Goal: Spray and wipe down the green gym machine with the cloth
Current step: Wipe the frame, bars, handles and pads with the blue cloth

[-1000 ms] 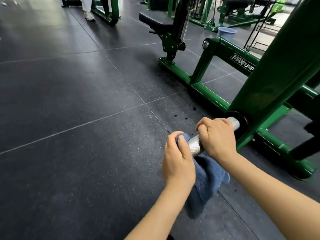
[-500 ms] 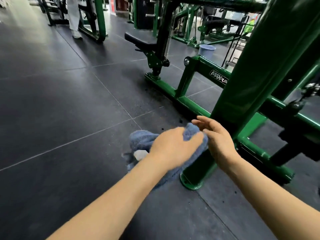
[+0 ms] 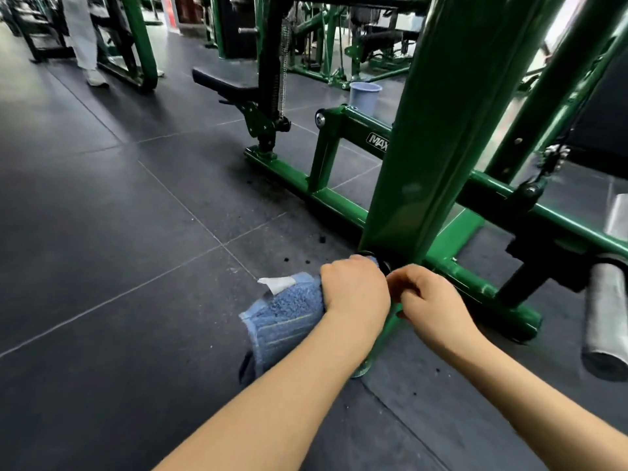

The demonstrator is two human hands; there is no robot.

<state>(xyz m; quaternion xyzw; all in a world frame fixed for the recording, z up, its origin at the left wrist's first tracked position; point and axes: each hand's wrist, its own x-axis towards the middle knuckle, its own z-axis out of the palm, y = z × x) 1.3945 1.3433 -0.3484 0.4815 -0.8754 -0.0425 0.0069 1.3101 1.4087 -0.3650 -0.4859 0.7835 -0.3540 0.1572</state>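
Note:
The green gym machine (image 3: 441, 130) rises in front of me, its thick slanted upright meeting the base frame low at centre. My left hand (image 3: 353, 290) grips the blue cloth (image 3: 285, 314) at the foot of that upright. The cloth is bunched under the palm, and its loose end with a white label hangs to the left. My right hand (image 3: 431, 300) sits just right of the left hand against the upright's base. Its fingers are curled and I see nothing in them. The peg I was wiping is hidden under the hands and cloth.
A silver knurled peg (image 3: 608, 317) sticks out at the right edge. A pale blue bucket (image 3: 365, 96) stands behind the frame. A padded bench (image 3: 221, 81) and more green machines lie beyond. A person's legs (image 3: 85, 39) are at top left. Dark rubber floor (image 3: 119, 249) spreads left.
My left hand slid the cloth along the silver peg to the upright's base and now grips it there. My right hand let go of the peg, opened, then curled beside the left.

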